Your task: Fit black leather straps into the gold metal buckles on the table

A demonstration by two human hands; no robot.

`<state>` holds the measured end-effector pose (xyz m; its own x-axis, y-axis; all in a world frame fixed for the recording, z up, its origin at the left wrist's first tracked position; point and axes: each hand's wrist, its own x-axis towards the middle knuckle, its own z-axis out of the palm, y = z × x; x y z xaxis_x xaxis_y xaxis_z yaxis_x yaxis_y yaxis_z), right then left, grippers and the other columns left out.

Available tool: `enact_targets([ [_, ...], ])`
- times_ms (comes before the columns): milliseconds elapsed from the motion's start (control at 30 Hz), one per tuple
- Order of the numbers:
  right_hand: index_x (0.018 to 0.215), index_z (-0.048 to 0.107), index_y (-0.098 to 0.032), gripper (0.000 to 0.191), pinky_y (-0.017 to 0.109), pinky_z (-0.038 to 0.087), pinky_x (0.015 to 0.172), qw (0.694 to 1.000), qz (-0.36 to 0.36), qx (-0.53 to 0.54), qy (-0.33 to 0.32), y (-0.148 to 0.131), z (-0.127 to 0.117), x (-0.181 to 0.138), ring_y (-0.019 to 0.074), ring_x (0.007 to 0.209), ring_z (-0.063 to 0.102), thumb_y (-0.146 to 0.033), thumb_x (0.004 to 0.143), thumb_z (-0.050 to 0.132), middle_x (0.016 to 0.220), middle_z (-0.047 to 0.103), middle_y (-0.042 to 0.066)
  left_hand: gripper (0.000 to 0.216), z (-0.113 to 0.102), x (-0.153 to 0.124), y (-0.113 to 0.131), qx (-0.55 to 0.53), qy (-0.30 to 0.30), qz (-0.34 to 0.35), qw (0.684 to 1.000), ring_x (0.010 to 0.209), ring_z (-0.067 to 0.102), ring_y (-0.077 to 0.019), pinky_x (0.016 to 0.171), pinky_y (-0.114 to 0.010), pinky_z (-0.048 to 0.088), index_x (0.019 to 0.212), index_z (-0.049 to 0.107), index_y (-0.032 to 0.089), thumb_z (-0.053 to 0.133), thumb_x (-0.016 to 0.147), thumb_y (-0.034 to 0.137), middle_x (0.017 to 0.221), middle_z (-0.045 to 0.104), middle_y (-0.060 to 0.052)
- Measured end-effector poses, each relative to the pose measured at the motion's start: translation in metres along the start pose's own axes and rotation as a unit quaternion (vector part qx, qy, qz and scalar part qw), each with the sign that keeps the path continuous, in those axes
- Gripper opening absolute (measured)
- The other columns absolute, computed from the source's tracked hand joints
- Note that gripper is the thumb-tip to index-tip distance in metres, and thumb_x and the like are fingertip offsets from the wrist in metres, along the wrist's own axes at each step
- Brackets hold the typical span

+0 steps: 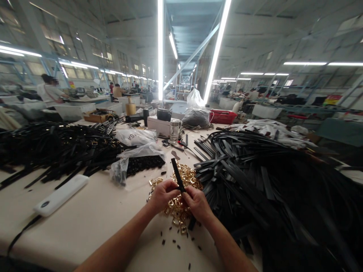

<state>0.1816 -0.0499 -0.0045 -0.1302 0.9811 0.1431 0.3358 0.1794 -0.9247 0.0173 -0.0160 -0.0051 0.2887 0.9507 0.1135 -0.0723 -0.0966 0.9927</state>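
A black strap (pixel 176 172) is pinched between my two hands, its flat end pointing up and away from me. My left hand (pixel 163 195) grips it from the left, fingers closed near its lower part. From the other side my right hand (pixel 197 202) closes on the same strap, thumb and fingertips close to the left ones. Whether a small part is also between the fingertips cannot be made out. Under and behind both hands lies a pile of gold metal buckles (pixel 187 173). Small black pieces (pixel 174 241) are scattered on the table (pixel 113 234) nearer to me.
A big heap of black straps (pixel 249 170) covers the right side. More straps with gold fittings (pixel 56 151) lie at the left, beside a white corded device (pixel 62 194). A plastic bag of black pieces (pixel 144 164), a glass jar (pixel 174 131) and a red basket (pixel 224 116) stand farther back.
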Motion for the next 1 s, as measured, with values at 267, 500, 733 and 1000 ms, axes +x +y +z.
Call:
enact_targets([
  [267,0.087,0.065,-0.017,0.02,0.024,0.047,0.058,0.999,-0.009,-0.041,0.018,0.003,-0.003,0.002,0.0152,0.063,0.061,-0.029,0.087,0.049,0.07,0.066,0.002,0.023,-0.003,-0.005,0.005,0.119,-0.043,0.004,0.992,0.067,0.061,-0.0174,0.062,-0.025,0.045,0.087,0.075,0.017,0.065,0.075,0.034,0.078,0.072,-0.005],
  [500,0.101,0.066,-0.016,0.024,0.024,0.048,0.067,0.999,-0.03,-0.011,-0.034,-0.009,-0.007,-0.001,0.0164,0.075,0.062,-0.027,0.082,0.055,0.084,0.069,0.003,0.019,0.0,-0.007,0.006,0.146,-0.053,0.036,0.987,0.063,0.057,-0.0161,0.06,-0.024,0.043,0.082,0.074,0.018,0.059,0.077,0.029,0.07,0.069,-0.002],
  [733,0.09,0.065,-0.015,0.033,0.024,0.049,0.054,0.997,0.028,0.072,-0.014,-0.007,-0.002,0.0,0.0149,0.06,0.061,-0.045,0.084,0.054,0.072,0.065,0.002,0.025,0.004,-0.008,0.002,0.057,-0.024,-0.007,0.998,0.047,0.048,-0.0109,0.045,-0.02,0.036,0.081,0.071,0.017,0.061,0.078,0.039,0.06,0.062,-0.001],
  [1000,0.08,0.062,-0.017,0.023,0.022,0.046,0.052,0.999,0.03,0.044,0.012,-0.008,0.003,0.002,0.0131,0.055,0.058,-0.036,0.084,0.049,0.066,0.063,0.0,0.024,0.008,-0.006,0.006,0.098,0.046,0.032,0.994,0.051,0.049,-0.0119,0.051,-0.023,0.038,0.077,0.07,0.018,0.059,0.079,0.039,0.059,0.061,0.0],
])
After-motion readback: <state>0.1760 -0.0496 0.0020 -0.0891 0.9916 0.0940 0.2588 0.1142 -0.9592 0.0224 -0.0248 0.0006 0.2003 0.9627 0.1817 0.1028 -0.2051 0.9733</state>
